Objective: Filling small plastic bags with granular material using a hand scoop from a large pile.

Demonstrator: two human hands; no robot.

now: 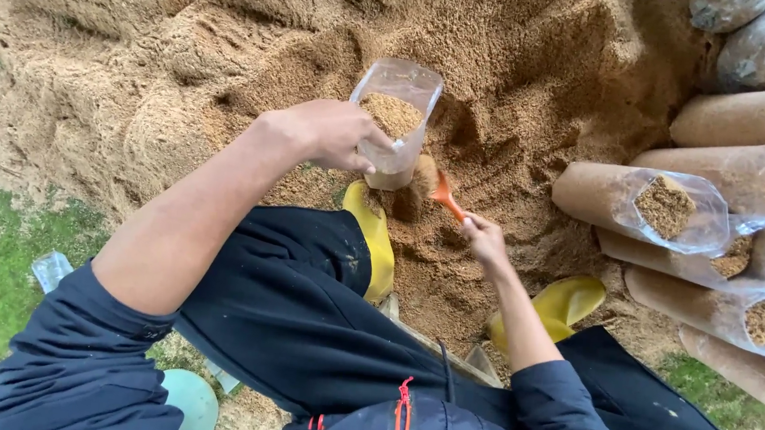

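Head view: left hand [330, 135] grips a clear bag [396, 122] upright, mouth open, above the sawdust pile [169, 56]; right hand [484, 240], fingers closed, probably loosely, tips an orange scoop [445, 195] toward it. Filled bags [644, 199] lie stacked aside.

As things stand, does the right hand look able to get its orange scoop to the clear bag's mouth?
Probably yes: the right hand holds the orange scoop beside the clear bag, nothing between them.

Left arm reaches forward, bare forearm, left hand [334, 135] curled closed in a grip. Right arm bent, right hand [485, 238] closed low, fingers pinched.
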